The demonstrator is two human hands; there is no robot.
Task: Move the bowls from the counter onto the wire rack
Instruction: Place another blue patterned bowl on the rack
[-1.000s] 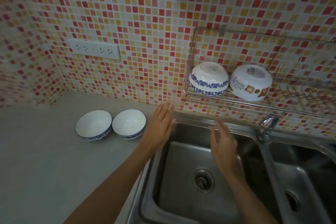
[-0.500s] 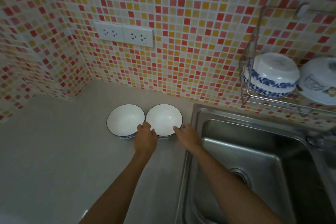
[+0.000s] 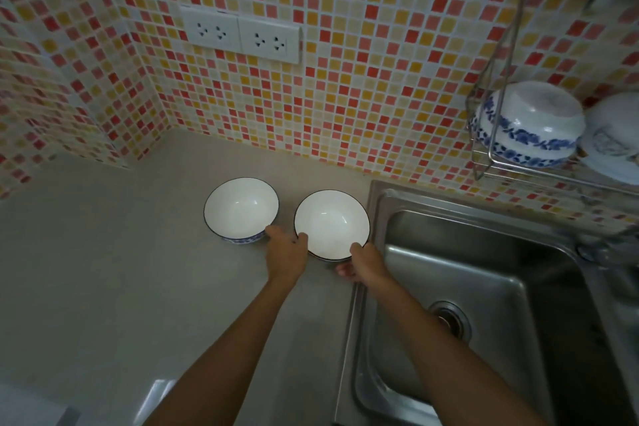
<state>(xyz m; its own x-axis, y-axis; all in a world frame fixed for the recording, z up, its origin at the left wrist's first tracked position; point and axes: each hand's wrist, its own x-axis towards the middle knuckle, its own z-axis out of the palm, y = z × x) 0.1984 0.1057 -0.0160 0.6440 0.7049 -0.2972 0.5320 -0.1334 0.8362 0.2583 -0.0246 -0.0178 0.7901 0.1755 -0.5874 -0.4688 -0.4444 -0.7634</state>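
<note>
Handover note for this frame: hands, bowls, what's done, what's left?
Left hand and right hand: both in a grip on the right bowl's near rim; whether it has left the counter I cannot tell.
Left bowl: on the counter, untouched.
Done: two bowls sit upside down on the rack, blue-patterned bowl and white bowl.
Left: rack the right bowl, then the left one.

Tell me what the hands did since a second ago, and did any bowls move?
Both hands came away from above the sink to the counter. The left hand and right hand now grip the right bowl, which has shifted toward the sink, away from the left bowl. The left bowl and the two upside-down bowls on the wire rack stayed put.
</note>
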